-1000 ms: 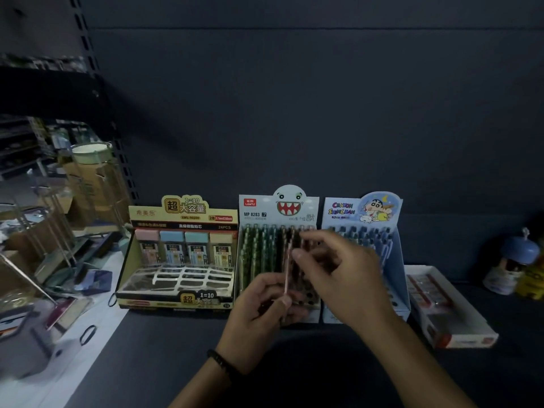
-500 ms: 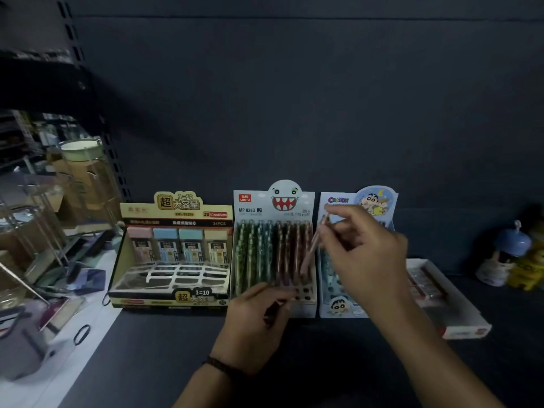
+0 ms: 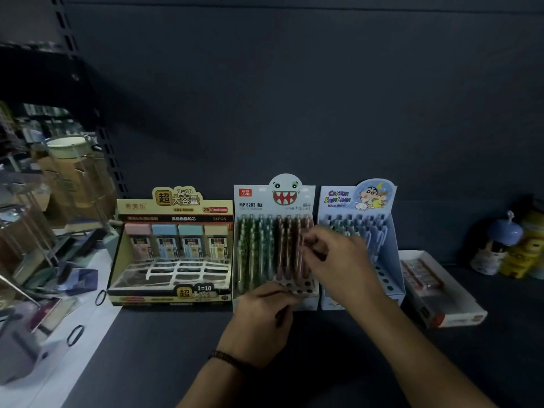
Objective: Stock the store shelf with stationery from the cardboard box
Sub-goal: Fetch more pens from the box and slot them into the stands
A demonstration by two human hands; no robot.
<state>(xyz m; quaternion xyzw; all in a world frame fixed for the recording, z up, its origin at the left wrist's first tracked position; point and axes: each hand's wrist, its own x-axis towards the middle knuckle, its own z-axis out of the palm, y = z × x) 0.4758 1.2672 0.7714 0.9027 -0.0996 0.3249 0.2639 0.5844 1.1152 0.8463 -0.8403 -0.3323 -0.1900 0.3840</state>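
Observation:
A white monster-face display box stands on the dark shelf, filled with green pens on its left and pink pens on its right. My right hand reaches over the box's right edge and pinches a pink pen at the rightmost column, low among the others. My left hand rests in front of the box with its fingers curled round thin pens, mostly hidden in the fist. The cardboard box is out of view.
A yellow lead-refill display box stands left of the monster box and a blue Crayon Shinchan pen box right of it. Further right lie a white eraser carton and small figurines. Cluttered racks fill the left.
My right hand took a pink pen from my left hand, lifted it over the box and lowered it into the right-hand column. My left hand sank slightly and stayed in front.

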